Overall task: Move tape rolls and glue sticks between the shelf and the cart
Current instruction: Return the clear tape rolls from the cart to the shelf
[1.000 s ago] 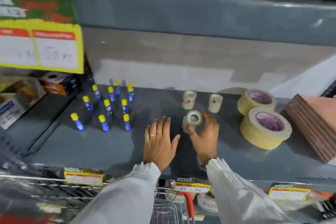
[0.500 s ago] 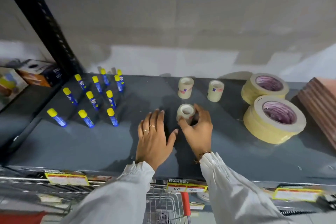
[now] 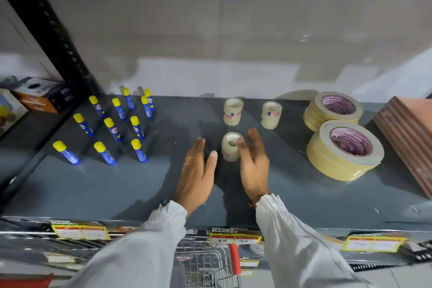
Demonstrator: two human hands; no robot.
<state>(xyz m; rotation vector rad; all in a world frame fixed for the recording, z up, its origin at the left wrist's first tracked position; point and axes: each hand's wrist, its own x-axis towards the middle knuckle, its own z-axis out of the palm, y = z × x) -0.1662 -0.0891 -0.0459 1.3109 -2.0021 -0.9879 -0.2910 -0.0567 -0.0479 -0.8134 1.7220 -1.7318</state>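
The shelf [image 3: 117,184] under my hands was grey painted metal, smooth with a dull sheen. On it the glue sticks [image 3: 112,128] looked like glossy plastic, and right of them the small tape rolls [image 3: 230,146] were translucent and shiny. Farther right the big masking tape rolls [image 3: 343,151] were matt cream paper. My sleeves [image 3: 292,229] were soft white cloth, and the cart [image 3: 205,264] below the shelf was bare wire metal.

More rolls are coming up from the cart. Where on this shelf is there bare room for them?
Bare shelf runs along the front edge, left of the left hand, below the glue sticks. Another patch lies front right, between the right hand and the big masking tape rolls. The back row is crowded.
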